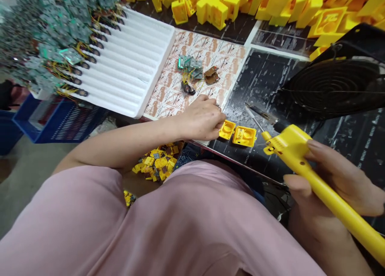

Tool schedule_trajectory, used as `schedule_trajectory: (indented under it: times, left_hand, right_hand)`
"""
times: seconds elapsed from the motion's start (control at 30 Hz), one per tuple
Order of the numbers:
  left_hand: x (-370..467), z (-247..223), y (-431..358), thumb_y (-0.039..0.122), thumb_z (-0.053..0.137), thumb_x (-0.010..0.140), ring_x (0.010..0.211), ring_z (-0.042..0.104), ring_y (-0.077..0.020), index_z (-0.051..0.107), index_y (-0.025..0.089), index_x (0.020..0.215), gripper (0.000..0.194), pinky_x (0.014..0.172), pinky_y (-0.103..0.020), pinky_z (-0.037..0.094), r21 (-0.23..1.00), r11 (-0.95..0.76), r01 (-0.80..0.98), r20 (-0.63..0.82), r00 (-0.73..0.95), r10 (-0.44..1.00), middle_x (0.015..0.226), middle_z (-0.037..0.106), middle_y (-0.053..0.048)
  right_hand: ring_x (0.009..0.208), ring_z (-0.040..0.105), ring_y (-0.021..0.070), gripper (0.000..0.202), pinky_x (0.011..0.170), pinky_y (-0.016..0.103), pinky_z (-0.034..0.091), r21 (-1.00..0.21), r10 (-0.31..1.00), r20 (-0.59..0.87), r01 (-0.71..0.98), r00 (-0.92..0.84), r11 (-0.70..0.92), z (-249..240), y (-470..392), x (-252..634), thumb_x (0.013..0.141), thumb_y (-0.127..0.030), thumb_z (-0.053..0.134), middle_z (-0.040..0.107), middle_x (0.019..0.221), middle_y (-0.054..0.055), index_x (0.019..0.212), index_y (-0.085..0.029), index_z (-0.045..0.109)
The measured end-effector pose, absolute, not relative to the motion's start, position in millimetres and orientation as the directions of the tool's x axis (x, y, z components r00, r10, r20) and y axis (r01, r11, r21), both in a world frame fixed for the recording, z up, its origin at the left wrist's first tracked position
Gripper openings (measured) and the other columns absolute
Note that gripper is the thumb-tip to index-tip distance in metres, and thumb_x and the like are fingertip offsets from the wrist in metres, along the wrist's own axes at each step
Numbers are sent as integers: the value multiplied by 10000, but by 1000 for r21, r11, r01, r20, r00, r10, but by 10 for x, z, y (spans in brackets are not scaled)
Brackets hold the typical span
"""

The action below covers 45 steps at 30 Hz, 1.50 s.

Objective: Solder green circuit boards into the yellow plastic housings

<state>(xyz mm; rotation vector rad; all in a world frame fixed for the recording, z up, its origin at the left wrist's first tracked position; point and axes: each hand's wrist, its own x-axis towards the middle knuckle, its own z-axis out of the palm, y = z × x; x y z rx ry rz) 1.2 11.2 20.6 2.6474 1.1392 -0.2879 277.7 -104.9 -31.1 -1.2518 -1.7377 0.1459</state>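
While a heap of grey-green modules point(57, 31) lay at the far left, partly on a white ridged tray point(135, 55), a blue crate point(63, 123) stood lower down, near the person. To the right of the tray, on a patterned sheet point(168, 83), rested a small cluster of wired modules point(192, 67), with brown pieces point(211, 75) just beside it.

Nearer and further right, the left hand point(204, 117) reached across with its fingers bent, their tips at the left edge of the left yellow casing point(227, 128). Whether they pinched it or merely touched it, I could not tell. Just to its right the other yellow casing point(245, 136) lay hollow side up, near the table's close edge, with no hand on it.

Beyond that, at the near right, the right hand point(339, 176) grasped a yellow tool point(319, 184) firmly by its body, the slim metal tip point(255, 119) pointing far and left, above the table and apart from both casings. A black fan point(333, 87) stood at the far right.

The step in hand looked like setting or steadying the left casing while the tool was kept ready. From there, bringing the tip to it would call for a steady casing and fingers well clear.
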Motion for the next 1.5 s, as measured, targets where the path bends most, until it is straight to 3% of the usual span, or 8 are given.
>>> schedule_trajectory:
  times: [0.23, 0.47, 0.57, 0.7, 0.87, 1.07, 1.3, 1.5]
  left_hand:
    - [-507, 277, 155, 343, 497, 968, 1080, 680, -204, 689, 173, 1088, 283, 993, -345, 492, 514, -570, 641, 81, 625, 776, 1135, 745, -79]
    - [-263, -416, -130, 448, 601, 974, 1379, 545, -312, 469, 122, 1491, 624, 1144, -465, 438, 477, -768, 427, 257, 768, 587, 1456, 600, -208]
    - [-509, -209, -177, 419, 546, 1009, 1210, 663, -255, 618, 174, 1359, 433, 1049, -368, 501, 526, -731, 436, 128, 809, 574, 1350, 687, -151]
    - [-966, 404, -77, 501, 605, 966, 939, 740, -185, 693, 280, 1251, 372, 829, -256, 538, 580, -647, 494, -297, 868, 397, 1104, 783, -24]
    - [-521, 302, 511, 256, 582, 901, 1110, 684, -275, 710, 220, 1214, 340, 961, -407, 486, 243, -536, 808, -41, 561, 827, 1198, 731, -88]
    - [-47, 98, 1223, 160, 585, 902, 1064, 653, -303, 763, 157, 1103, 268, 955, -514, 488, -51, -390, 920, -29, 389, 921, 1052, 754, -112]
    - [-160, 694, 1432, 133, 567, 952, 1358, 576, -195, 728, 127, 1259, 346, 1162, -373, 438, 266, -354, 896, 116, 335, 935, 1392, 657, -69]
    - [-89, 573, 1489, 107, 541, 873, 989, 734, -183, 774, 190, 1093, 331, 930, -357, 610, 611, -368, 701, 289, 235, 928, 973, 769, 17]
  right_hand:
    - [756, 759, 234, 762, 600, 298, 593, -300, 637, 753, 775, -165, 556, -224, -980, 2747, 720, -434, 893, 794, 1017, 31, 1418, -328, 608]
    - [553, 666, 106, 352, 637, 194, 533, -187, 682, 600, 755, -419, 629, -166, -817, 2587, 973, -244, 651, 721, 709, -44, 1325, -242, 632]
    - [695, 729, 143, 208, 696, 221, 559, -201, 703, 564, 753, -434, 627, -225, -759, 2546, 925, -256, 720, 763, 861, 4, 1124, -228, 667]
    - [928, 764, 229, 502, 808, 311, 617, -278, 718, 532, 708, -449, 649, -325, -731, 2529, 833, -384, 814, 762, 1125, 102, 1245, -203, 593]
    - [915, 762, 249, 524, 749, 333, 620, -305, 732, 516, 704, -445, 642, -384, -696, 2447, 838, -356, 817, 758, 1092, 105, 1272, -221, 557]
    - [871, 751, 229, 435, 762, 332, 612, -328, 742, 508, 699, -437, 636, -437, -674, 2415, 885, -285, 769, 731, 923, 42, 1259, -237, 551]
    - [846, 747, 222, 518, 745, 340, 610, -390, 762, 524, 688, -381, 612, -520, -668, 2412, 866, -281, 789, 749, 1009, 47, 1330, -244, 563]
    - [869, 755, 227, 528, 731, 329, 611, -393, 764, 529, 692, -368, 605, -539, -676, 2414, 863, -290, 794, 757, 1066, 69, 1335, -240, 563]
